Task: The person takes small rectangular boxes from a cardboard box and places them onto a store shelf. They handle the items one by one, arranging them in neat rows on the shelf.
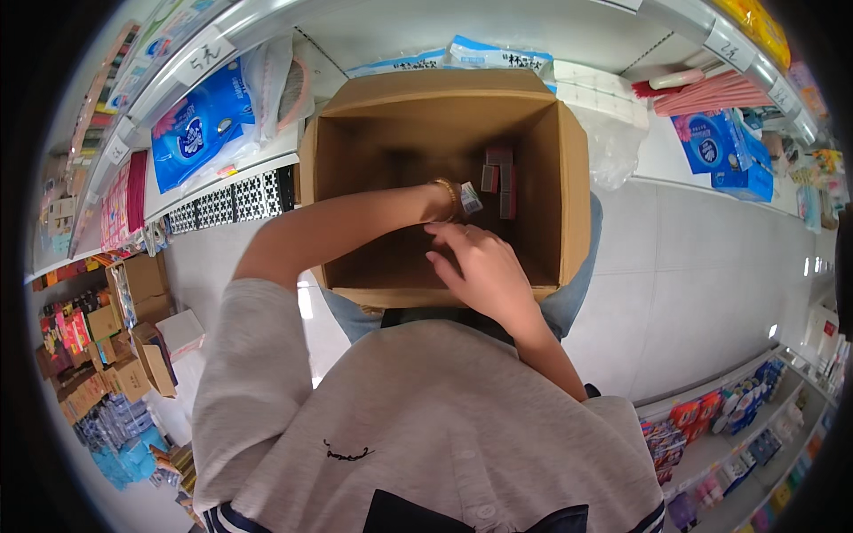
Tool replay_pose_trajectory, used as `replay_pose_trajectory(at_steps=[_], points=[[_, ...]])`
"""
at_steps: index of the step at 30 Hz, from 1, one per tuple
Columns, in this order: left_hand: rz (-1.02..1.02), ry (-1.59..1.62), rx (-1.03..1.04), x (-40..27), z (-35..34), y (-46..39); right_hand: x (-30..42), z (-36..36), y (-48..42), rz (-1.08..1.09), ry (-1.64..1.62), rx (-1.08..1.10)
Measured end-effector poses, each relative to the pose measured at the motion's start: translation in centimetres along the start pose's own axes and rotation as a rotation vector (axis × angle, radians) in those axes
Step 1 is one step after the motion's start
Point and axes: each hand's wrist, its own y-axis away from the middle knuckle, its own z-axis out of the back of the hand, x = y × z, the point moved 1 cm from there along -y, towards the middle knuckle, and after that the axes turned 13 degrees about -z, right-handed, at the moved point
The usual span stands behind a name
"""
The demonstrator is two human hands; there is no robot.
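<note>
A large open cardboard box stands before me, against the shelf. My left hand, with a gold-coloured bracelet at the wrist, reaches into it and is mostly in shadow. A small package with a barcode is at its fingers and seems held; the grip itself is partly hidden. My right hand is over the near part of the box, beside the left one, thumb and forefinger apart, with nothing visible in it. Several small reddish boxes lie inside the box, towards its right wall.
Behind the box is a shelf with white-and-blue plastic packs and wrapped white paper rolls. Blue packs lie at the left, more blue packs at the right. Open cartons are on the floor at left; a stocked shelf stands lower right.
</note>
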Motion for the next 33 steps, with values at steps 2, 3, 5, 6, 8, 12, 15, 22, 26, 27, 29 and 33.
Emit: replay_pose_trajectory(at_steps=[2, 3, 5, 6, 8, 12, 15, 22, 26, 27, 29, 33], points=[[-0.184, -0.243, -0.013, -1.0, 2.5, 5.1, 0.0, 0.2, -0.1, 0.06, -0.134, -0.127], [-0.28, -0.348, -0.042, -1.7, 3.4, 8.1, 0.1, 0.7, -0.2, 0.109, -0.197, -0.208], [-0.468, -0.547, -0.142, -3.5, 5.2, 14.5, -0.9, 0.9, -0.1, 0.061, -0.255, -0.443], [-0.455, -0.407, -0.146, -4.1, 6.1, 17.0, -0.8, 1.2, 0.0, -0.01, -0.363, -0.474], [-0.533, -0.117, -0.214, -3.5, 6.5, 20.3, -0.6, 1.9, 0.0, -0.058, -0.388, -0.476], [-0.892, 0.539, -0.45, -1.6, 4.6, 24.0, 1.3, 2.6, 0.0, 0.019, -0.365, -0.279], [-1.041, 0.775, -0.596, -2.1, 2.2, 24.3, 3.7, 1.5, -0.3, 0.0, -0.591, -0.061], [-1.15, 0.758, -0.939, -2.1, -0.6, 24.5, 7.1, 1.1, -1.0, 0.033, -0.591, -0.087], [-1.328, 1.053, -1.049, -2.0, -0.4, 25.6, 7.1, 2.4, -1.5, 0.113, -0.241, -0.135], [-1.255, 1.12, -1.055, -1.7, -0.5, 25.8, 7.1, 2.9, -1.6, 0.175, -0.129, -0.137], [-1.103, 1.25, -1.069, -1.1, -0.7, 26.5, 7.5, 3.6, -1.7, 0.302, 0.095, -0.139], [-0.848, 1.2, -1.253, -2.1, 0.3, 27.5, 8.5, 3.6, -2.5, 0.424, 0.199, -0.215]])
